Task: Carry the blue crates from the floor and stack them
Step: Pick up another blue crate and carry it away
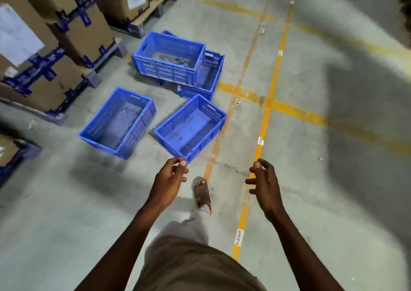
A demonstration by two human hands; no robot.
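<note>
Currently both hands empty, reaching toward crates.
Left hand and right hand open, fingers curled, above nearest blue crate.

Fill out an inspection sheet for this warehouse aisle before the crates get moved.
Surface: grey concrete floor with yellow lines and small white labels.
Job's things: near right crate and near left crate on the floor, empty; far crate rests tilted on another crate; a further blue edge shows behind.
Clutter: small scraps on the floor.
Grippers: left hand and right hand open, empty, held above the floor.
Cables: nothing seen.
Surroundings: taped cardboard boxes on pallets at left.
</note>
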